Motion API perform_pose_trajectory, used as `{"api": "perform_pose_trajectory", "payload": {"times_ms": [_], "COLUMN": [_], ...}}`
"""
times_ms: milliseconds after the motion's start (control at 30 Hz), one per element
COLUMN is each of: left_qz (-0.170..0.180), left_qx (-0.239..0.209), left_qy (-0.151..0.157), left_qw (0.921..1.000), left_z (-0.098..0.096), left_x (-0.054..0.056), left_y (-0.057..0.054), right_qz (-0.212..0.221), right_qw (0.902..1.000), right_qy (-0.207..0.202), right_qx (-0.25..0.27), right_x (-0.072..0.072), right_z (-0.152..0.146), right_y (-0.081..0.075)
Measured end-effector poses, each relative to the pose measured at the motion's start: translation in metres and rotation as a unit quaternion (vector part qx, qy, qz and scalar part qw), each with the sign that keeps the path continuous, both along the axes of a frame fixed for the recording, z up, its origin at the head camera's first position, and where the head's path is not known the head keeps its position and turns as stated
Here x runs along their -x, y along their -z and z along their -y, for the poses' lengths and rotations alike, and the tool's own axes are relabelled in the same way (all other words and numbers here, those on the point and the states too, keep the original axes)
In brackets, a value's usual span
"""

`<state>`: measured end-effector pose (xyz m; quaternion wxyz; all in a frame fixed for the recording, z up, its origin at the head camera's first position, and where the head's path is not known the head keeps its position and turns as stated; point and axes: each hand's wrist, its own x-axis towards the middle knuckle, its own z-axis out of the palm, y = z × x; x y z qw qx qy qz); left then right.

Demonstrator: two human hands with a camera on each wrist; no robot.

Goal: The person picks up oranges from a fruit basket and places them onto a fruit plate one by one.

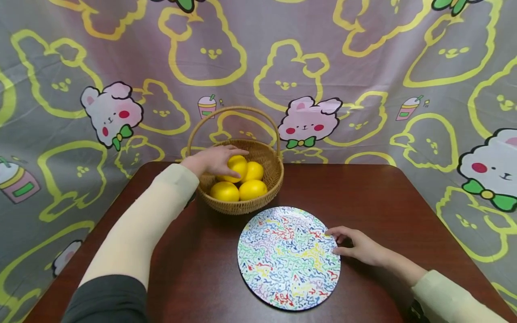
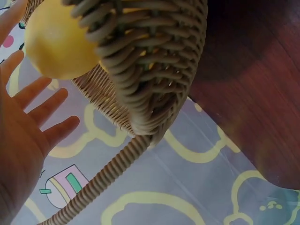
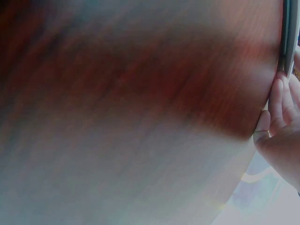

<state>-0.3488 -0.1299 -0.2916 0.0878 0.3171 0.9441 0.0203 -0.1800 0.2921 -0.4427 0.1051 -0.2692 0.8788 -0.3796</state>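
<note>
A wicker basket [image 1: 238, 207] with a tall hoop handle holds several smooth yellow lemons [image 1: 253, 190]. My left hand [image 1: 216, 160] reaches in over the rim, above the topmost lemon [image 1: 238, 167]. In the left wrist view its fingers [image 2: 56, 133] are spread and fairly straight beside a lemon [image 2: 61, 40]; whether they touch it I cannot tell. A round plate or board [image 1: 288, 258] with colourful squiggles lies in front of the basket. At its right edge is my right hand [image 1: 359, 244], fingertips against the rim, thumb apart from the fingers and not gripping.
The dark red-brown wooden table [image 1: 194, 269] carries the basket and the round board. Behind and at both sides hangs a cloth [image 1: 355, 54] printed with yellow bear outlines and white rabbits. The basket's handle [image 1: 238, 108] arches over the fruit.
</note>
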Motion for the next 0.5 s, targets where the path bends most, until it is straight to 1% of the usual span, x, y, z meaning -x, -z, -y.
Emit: {"api": "perform_pose_trajectory", "payload": {"times_ms": [267,500], "left_qz": [0.027,0.042], "left_qx": [-0.012,-0.008], "left_qy": [-0.021,-0.035], "left_qw": [0.9993,0.9985], "left_z": [-0.001,-0.002], "left_x": [0.005,0.008], "left_y": [0.008,0.014], "right_qz": [0.002,-0.007], "right_qw": [1.0,1.0], "right_qy": [0.004,0.0], "right_qx": [0.001,0.005], "right_x": [0.0,-0.001], "right_z": [-0.001,-0.001], "right_y": [0.0,0.002]}}
